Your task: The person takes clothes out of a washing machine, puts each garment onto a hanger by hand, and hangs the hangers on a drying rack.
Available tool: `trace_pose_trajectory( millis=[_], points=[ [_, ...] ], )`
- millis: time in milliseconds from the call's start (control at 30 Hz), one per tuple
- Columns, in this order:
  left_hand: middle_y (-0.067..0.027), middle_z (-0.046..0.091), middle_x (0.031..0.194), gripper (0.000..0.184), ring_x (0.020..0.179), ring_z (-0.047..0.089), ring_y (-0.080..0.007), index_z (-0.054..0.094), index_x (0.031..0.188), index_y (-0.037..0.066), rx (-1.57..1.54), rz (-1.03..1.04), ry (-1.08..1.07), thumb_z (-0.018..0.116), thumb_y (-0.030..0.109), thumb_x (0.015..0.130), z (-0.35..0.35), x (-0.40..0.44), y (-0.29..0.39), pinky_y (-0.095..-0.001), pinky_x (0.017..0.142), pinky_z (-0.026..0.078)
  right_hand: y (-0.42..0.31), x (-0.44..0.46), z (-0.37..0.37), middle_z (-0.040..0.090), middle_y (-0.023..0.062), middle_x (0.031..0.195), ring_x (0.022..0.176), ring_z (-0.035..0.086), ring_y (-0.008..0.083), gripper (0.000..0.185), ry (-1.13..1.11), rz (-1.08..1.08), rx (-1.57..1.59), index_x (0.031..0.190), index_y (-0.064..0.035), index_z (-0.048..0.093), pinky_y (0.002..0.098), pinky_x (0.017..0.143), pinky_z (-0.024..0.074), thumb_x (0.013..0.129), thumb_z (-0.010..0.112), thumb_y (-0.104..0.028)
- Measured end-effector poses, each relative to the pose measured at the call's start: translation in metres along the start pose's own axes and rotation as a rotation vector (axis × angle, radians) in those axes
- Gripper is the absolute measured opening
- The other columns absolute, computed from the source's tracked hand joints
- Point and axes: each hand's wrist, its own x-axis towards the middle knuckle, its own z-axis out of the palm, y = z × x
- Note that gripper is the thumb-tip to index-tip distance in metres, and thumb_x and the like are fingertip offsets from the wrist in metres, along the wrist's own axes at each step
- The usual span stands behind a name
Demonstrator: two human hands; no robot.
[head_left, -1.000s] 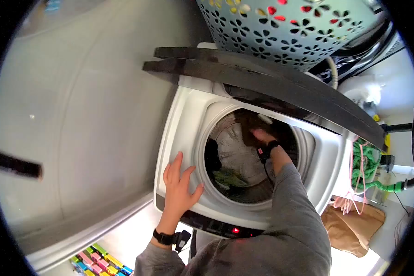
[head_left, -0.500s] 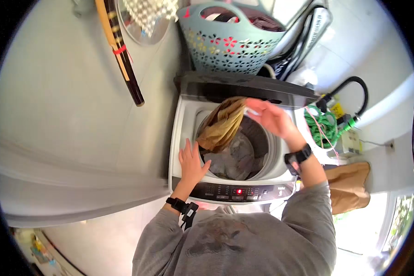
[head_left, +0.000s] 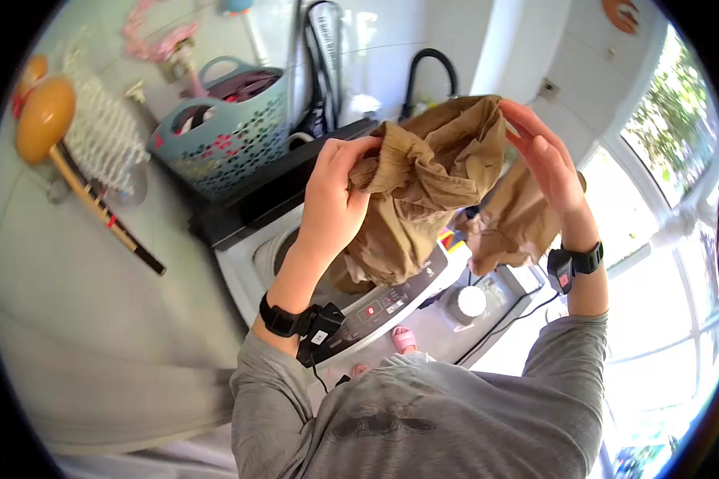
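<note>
Brown trousers (head_left: 431,184) with a gathered elastic waistband are held up above the top-loading washing machine (head_left: 240,259). My left hand (head_left: 335,195) is closed on the waistband end. My right hand (head_left: 547,160) has its fingers at the far upper edge of the cloth, seemingly pinching it; the fingertips are partly hidden. Folds of the trousers hang over the drum opening and part of the control panel (head_left: 371,311), which shows a red digit. Most of the drum is hidden behind my left forearm and the cloth.
A blue-green laundry basket (head_left: 240,144) with clothes stands behind the washer. Another brown piece (head_left: 519,219) hangs at the right, near a white round-topped container (head_left: 466,303). A black hose (head_left: 435,60) arches at the back. Long-handled sticks (head_left: 96,203) hang on the left wall.
The trousers have come up out of the drum and are now raised between both hands. My left hand has moved from the washer's rim onto the waistband. The view has turned right.
</note>
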Motion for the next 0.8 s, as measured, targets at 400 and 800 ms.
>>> trace_pose_trajectory(
  millis=[400, 800],
  points=[
    [-0.0107, 0.055, 0.093, 0.017, 0.086, 0.054, -0.0317, 0.058, 0.09, 0.006, 0.191, -0.214, -0.575, 0.052, 0.006, 0.073, 0.107, -0.064, -0.072, -0.0401, 0.071, 0.045, 0.15, -0.111, -0.05, 0.056, 0.0122, 0.11, 0.099, 0.054, 0.0197, 0.044, -0.179, 0.789, -0.54, 0.117, 0.0003, 0.048, 0.03, 0.086, 0.0416, 0.086, 0.052, -0.029],
    [-0.0106, 0.054, 0.097, 0.038, 0.089, 0.055, -0.0293, 0.058, 0.095, 0.005, 0.409, -0.509, -0.692, 0.059, 0.038, 0.076, 0.131, -0.078, -0.104, -0.0377, 0.075, 0.046, 0.32, -0.076, -0.089, 0.058, 0.0186, 0.104, 0.094, 0.056, 0.0324, 0.041, -0.146, 0.633, -0.642, 0.107, -0.0004, 0.055, 0.0371, 0.081, 0.0445, 0.078, 0.059, -0.029]
  ],
)
